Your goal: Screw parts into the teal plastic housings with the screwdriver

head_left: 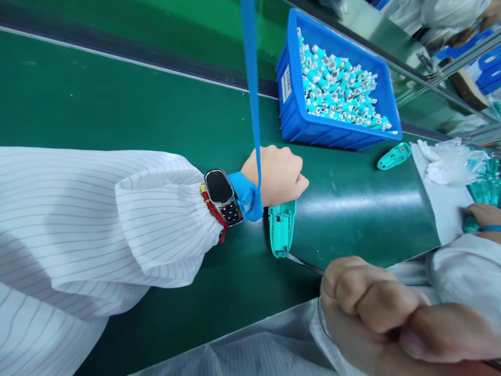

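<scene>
My left hand is closed in a fist over the upper end of a turquoise plastic housing half, pressing on it against the bench. Its open inner side faces up, showing small dark parts at the lower end. At the bottom right, my right hand is wrapped round a thin metal tool. The flat tip reaches the housing's lower right corner; the handle is hidden in the fist, so the tool's exact kind is unclear. A blue wrist strap and a watch circle my left wrist.
A blue bin full of small turquoise-and-white parts stands behind my left hand. Another turquoise housing piece lies to its right, beside a white sheet with plastic bags. A co-worker's hand is at the right. The strap's blue cord rises upward.
</scene>
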{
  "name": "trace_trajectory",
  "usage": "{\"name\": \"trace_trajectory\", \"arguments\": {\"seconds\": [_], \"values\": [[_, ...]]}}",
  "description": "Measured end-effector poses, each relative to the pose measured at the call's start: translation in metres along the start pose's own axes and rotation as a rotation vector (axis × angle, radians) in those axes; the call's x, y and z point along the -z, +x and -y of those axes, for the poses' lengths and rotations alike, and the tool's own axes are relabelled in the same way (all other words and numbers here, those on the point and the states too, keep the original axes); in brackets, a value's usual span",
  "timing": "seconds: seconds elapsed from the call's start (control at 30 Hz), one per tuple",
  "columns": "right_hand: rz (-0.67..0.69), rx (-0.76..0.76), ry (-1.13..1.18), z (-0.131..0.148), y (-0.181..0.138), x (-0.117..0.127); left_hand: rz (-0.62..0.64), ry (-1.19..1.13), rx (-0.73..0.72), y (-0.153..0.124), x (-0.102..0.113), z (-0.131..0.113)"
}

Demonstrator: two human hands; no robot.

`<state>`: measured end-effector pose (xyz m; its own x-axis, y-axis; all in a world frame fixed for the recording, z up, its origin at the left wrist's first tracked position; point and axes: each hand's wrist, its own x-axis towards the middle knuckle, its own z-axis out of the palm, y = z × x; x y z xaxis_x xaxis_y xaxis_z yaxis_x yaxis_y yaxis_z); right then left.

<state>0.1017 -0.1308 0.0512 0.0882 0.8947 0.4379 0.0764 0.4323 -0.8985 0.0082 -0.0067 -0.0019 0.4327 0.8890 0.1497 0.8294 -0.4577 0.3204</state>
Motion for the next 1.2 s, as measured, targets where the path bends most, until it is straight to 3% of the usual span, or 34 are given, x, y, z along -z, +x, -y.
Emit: {"name": "trace_trajectory", "arguments": {"seconds": [0.17,0.47,0.83,0.93,1.07,1.2], "values": [[-0.099,-0.008,-0.008,-0.004,0.001,-0.006,-0.017,-0.047,-0.037,-0.002,0.002,0.001],[-0.067,-0.008,-0.019,-0.004,-0.006,-0.001,-0.043,-0.067,-0.053,-0.003,0.004,0.001],[-0.093,0.022,0.137,-0.017,0.003,-0.014,-0.008,-0.058,-0.039,-0.002,0.005,0.001],[-0.118,-0.027,0.237,-0.024,0.006,-0.013,0.01,-0.039,-0.038,-0.002,0.005,0.003],[-0.01,-0.143,0.39,-0.035,0.014,-0.009,0.085,-0.012,-0.017,-0.002,0.008,0.004],[0.011,-0.33,0.4,-0.053,0.05,0.014,0.185,-0.062,0.076,-0.003,0.014,0.011]]}}
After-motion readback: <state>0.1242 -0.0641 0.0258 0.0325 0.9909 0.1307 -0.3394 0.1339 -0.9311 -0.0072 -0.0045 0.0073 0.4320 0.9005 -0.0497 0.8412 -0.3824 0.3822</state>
